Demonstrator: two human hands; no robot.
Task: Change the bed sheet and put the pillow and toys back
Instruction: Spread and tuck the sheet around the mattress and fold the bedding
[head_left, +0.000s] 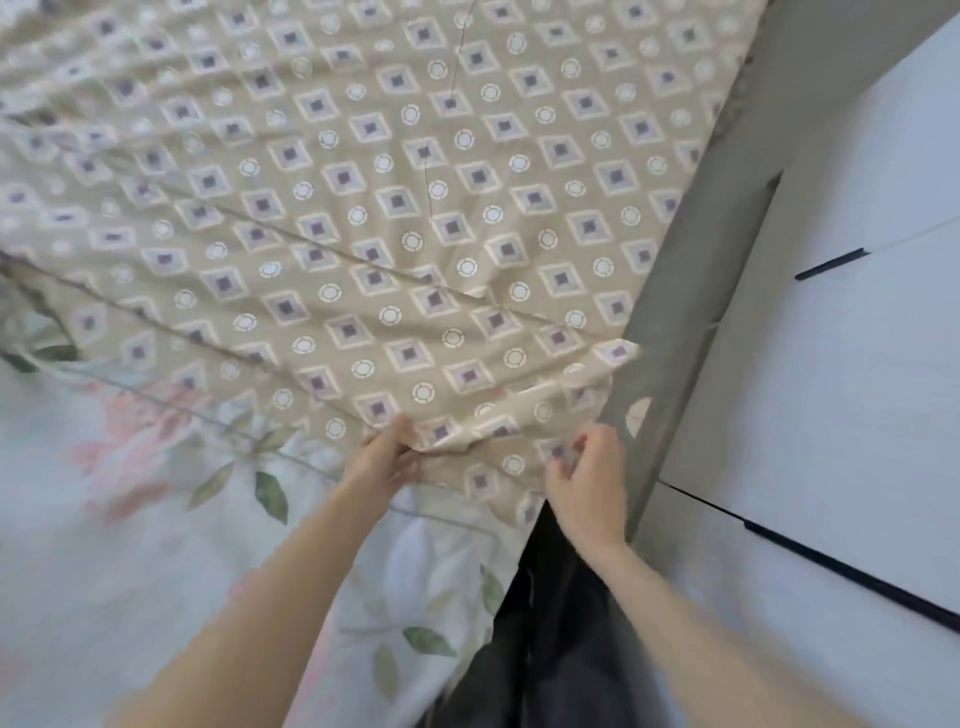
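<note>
Presently, left hand (387, 457) and right hand (587, 480) each pinch the near edge of the beige sheet (363, 208); sheet lies over the floral sheet (156, 519), its corner beside the grey frame (701, 260); white cabinets (857, 364) close alongside.

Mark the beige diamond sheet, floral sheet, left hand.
beige diamond sheet (363, 208), head view: middle of the cloth.
floral sheet (156, 519), head view: bare lower-left area.
left hand (387, 457), head view: back of hand.
</note>
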